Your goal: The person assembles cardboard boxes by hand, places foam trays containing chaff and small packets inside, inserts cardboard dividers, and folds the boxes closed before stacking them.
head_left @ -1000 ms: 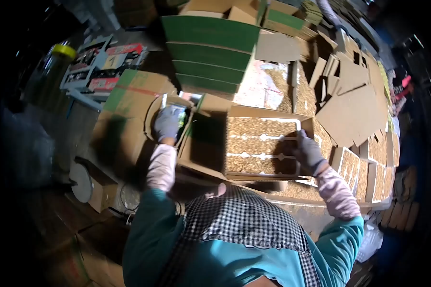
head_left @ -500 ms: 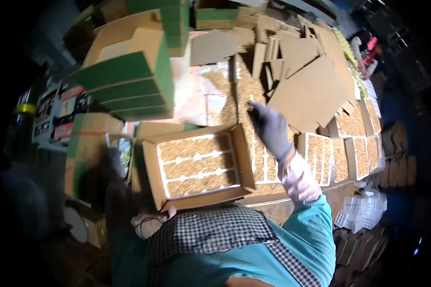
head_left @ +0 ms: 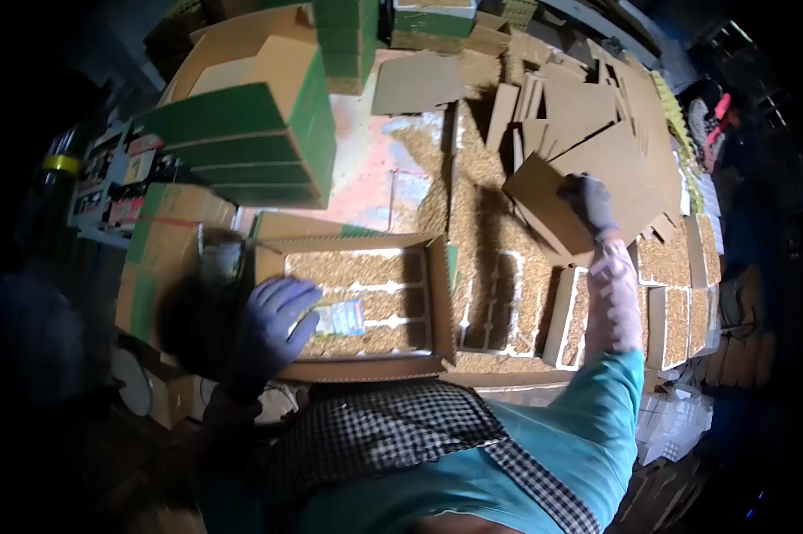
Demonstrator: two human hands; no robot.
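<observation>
A cardboard sheet (head_left: 546, 203) is grasped at its edge by the right hand (head_left: 588, 203), most of it lying toward eight o'clock of the fist. A small packet (head_left: 343, 318) is seen at three o'clock of the left hand (head_left: 281, 319); whether it is gripped cannot be told. Within the open carton (head_left: 442, 307), a white-ribbed tray (head_left: 379, 287) is filled with tan flakes (head_left: 375, 267). The sheet is plain brown; the packet, pale blue.

Left hand (head_left: 281, 316) now reaches over the carton (head_left: 442, 303), small packet (head_left: 341, 318) just beyond its thumb; right hand (head_left: 587, 203) now grips a cardboard sheet (head_left: 542, 206).
</observation>
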